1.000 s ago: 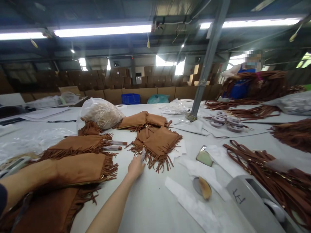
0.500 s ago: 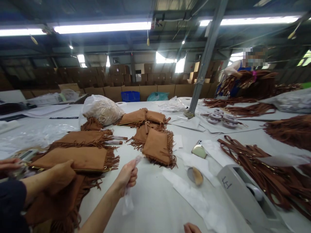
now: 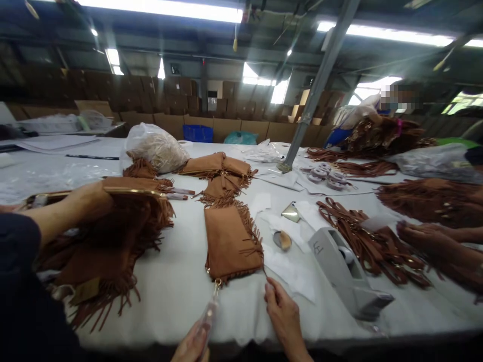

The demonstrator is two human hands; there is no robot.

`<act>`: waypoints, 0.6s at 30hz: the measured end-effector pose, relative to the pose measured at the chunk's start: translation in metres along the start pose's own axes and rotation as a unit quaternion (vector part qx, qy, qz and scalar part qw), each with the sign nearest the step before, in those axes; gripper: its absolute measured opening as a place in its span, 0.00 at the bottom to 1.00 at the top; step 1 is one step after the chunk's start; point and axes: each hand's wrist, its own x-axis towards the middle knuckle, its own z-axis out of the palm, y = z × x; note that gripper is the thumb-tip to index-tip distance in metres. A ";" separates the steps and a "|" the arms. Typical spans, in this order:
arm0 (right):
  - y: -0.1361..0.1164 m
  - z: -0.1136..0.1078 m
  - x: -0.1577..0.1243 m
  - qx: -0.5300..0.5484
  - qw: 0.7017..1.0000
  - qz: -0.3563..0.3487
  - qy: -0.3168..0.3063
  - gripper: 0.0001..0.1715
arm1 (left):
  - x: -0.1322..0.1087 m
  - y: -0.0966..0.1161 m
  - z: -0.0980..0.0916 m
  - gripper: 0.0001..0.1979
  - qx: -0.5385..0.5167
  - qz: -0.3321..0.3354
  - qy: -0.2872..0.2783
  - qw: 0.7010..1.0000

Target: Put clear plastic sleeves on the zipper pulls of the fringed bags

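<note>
A brown fringed pouch (image 3: 234,241) lies flat on the white table in front of me. From a ring at its near corner runs a wrist strap (image 3: 210,317) in clear plastic. My left hand (image 3: 191,347) is closed around the lower end of this strap, at the bottom edge of the view. Beside the pouch's right corner, my right hand (image 3: 281,309) pinches the tip of a thin brown fringe strand (image 3: 265,271). Behind this pouch lie more fringed pouches (image 3: 222,188), partly overlapping.
On the left, a co-worker's dark-sleeved arm (image 3: 22,266) lifts another fringed bag (image 3: 109,236). A grey tape dispenser (image 3: 339,271), brown straps (image 3: 373,236) and another person's hands (image 3: 433,241) are to the right. A stuffed plastic bag (image 3: 154,148) stands behind.
The pouch has come nearer, its strap now in my left hand, which has moved down. My right hand has come up to the fringe. The co-worker at left has lifted a bag.
</note>
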 end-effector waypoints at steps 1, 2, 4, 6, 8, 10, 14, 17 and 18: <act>-0.004 0.002 -0.006 0.026 0.999 0.019 -0.006 0.25 | -0.004 -0.003 0.004 0.41 0.001 -0.015 -0.007 1.000; -0.008 0.005 -0.013 0.056 0.997 0.044 -0.019 0.26 | -0.008 -0.003 0.008 0.40 0.002 -0.028 -0.013 1.000; -0.017 0.013 -0.028 0.123 0.984 0.105 -0.074 0.28 | -0.016 0.001 0.015 0.36 0.010 -0.043 -0.022 0.999; -0.026 0.023 -0.042 0.186 0.956 0.170 -0.149 0.30 | -0.024 0.009 0.018 0.34 0.026 -0.051 -0.028 0.998; -0.037 0.034 -0.050 0.243 0.923 0.222 -0.200 0.30 | -0.031 0.015 0.016 0.33 0.047 -0.054 -0.032 0.997; -0.048 0.043 -0.050 0.293 0.894 0.260 -0.220 0.30 | -0.038 0.019 0.009 0.33 0.065 -0.046 -0.051 0.996; -0.064 0.058 -0.042 0.367 0.828 0.330 -0.265 0.25 | -0.049 0.021 -0.016 0.30 0.071 -0.040 -0.088 0.993; -0.067 0.066 -0.041 0.401 0.792 0.349 -0.299 0.20 | -0.054 0.019 -0.038 0.25 0.096 -0.059 -0.094 0.989; -0.067 0.069 -0.042 0.403 0.790 0.344 -0.307 0.20 | -0.054 0.019 -0.044 0.24 0.112 -0.054 -0.092 0.988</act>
